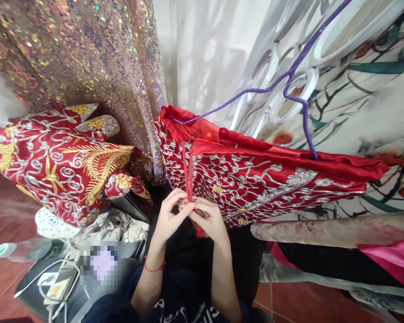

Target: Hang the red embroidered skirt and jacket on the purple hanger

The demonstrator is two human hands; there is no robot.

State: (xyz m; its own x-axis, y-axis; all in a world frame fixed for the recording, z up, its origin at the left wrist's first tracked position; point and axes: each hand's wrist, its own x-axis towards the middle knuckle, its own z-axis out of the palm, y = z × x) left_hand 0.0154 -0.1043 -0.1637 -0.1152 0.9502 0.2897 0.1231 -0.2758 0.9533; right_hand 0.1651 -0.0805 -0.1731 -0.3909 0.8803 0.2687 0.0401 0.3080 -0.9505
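Observation:
A red skirt with silver and gold embroidery hangs by its waistband from a purple hanger. Thin red ribbons run down from the waistband to my hands, in front of the skirt's left part. My left hand pinches the ribbon with thumb and fingers. Beside it, my right hand has its fingertips closed at the same spot, meeting the left ones. A bit of red shows just below the hands. Exactly how the ribbon lies between the fingertips is hidden.
Another red embroidered garment lies at left over a chair. Near it are a plastic bottle, power strips with white cables, and a dotted white cloth. A sequined curtain hangs behind; fabric rolls lie at right.

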